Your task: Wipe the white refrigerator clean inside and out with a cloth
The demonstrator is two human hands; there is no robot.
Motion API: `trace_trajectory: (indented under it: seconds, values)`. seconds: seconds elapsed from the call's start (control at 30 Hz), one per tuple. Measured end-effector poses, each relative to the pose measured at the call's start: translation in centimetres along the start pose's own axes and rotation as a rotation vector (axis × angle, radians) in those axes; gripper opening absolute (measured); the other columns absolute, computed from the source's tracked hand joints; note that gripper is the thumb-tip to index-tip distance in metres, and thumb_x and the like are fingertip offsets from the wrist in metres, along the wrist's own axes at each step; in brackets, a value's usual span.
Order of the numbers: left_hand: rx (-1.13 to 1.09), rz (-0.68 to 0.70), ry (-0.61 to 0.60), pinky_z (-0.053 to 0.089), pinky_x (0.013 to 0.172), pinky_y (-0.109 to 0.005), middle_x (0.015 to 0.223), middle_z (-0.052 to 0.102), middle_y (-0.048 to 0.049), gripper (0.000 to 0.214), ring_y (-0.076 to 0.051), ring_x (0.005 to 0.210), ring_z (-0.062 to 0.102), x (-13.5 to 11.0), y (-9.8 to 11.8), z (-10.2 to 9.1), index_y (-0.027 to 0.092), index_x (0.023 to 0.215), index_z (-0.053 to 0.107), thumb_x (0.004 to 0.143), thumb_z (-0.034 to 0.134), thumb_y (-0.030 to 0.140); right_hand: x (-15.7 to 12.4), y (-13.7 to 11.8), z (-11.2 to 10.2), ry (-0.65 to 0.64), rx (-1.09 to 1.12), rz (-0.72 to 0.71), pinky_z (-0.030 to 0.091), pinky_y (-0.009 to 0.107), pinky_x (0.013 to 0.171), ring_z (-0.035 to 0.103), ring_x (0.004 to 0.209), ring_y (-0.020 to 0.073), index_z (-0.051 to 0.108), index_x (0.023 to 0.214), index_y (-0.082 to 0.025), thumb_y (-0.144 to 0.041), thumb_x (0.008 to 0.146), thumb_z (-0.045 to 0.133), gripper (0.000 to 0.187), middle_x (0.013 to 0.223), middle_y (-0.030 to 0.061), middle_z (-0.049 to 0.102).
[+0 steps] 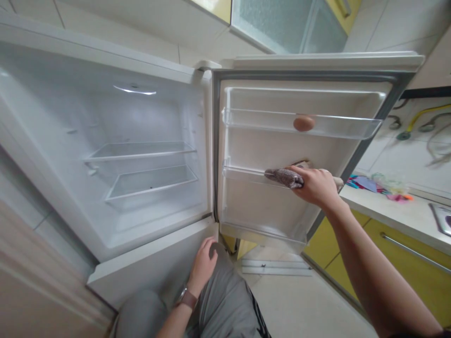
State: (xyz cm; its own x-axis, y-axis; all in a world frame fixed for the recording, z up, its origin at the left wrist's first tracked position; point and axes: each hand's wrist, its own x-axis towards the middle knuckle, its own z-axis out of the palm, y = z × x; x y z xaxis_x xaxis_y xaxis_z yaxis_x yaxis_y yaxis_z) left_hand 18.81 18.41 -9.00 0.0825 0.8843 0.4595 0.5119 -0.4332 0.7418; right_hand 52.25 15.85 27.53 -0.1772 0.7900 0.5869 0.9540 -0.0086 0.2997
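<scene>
My right hand (317, 184) is closed around a dark speckled cloth (283, 177) and presses it on the rim of the middle shelf (243, 172) of the open fridge door (282, 155). A single brown egg (304, 123) lies in the door's top shelf (345, 126), above the hand. My left hand (204, 260) rests on my knee in grey trousers, fingers loosely curled and holding nothing, with a watch on the wrist. The fridge interior (105, 141) at left shows two bare glass shelves.
A kitchen counter (391, 211) with colourful small items runs at right, above yellow cabinet fronts (398, 249). Utensils hang on the tiled wall (423, 126). The closed lower fridge door (148, 263) is in front of my knees. A frosted-glass cupboard (282, 23) hangs overhead.
</scene>
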Motion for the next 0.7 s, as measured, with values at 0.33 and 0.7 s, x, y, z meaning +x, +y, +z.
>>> trace_trajectory:
  seconds: [0.33, 0.7]
  values:
    - [0.047, 0.053, 0.003, 0.046, 0.122, -0.049, 0.146, 0.06, -0.008, 0.037, -0.024, 0.139, 0.057, 2.2, 1.4, 0.7, 0.026, 0.135, 0.061, 0.099, 0.056, 0.019, -0.6, -0.5, 0.6, 0.107, 0.023, 0.014, 0.034, 0.03, 0.068, 0.067, 0.077, 0.0243, 0.072, 0.132, -0.033, -0.036, 0.085, 0.057, 0.05, 0.104, 0.0056, 0.08]
    - [0.047, 0.117, -0.027, 0.046, 0.116, -0.051, 0.117, 0.07, -0.008, 0.003, -0.03, 0.134, 0.055, 8.5, 4.9, 3.7, 0.023, 0.098, 0.07, 0.095, 0.071, 0.023, -1.1, -0.8, 1.4, 0.122, 0.002, -0.027, 0.036, 0.031, 0.065, 0.07, 0.09, 0.0274, 0.068, 0.138, -0.033, -0.041, 0.091, 0.057, 0.049, 0.121, 0.006, 0.077]
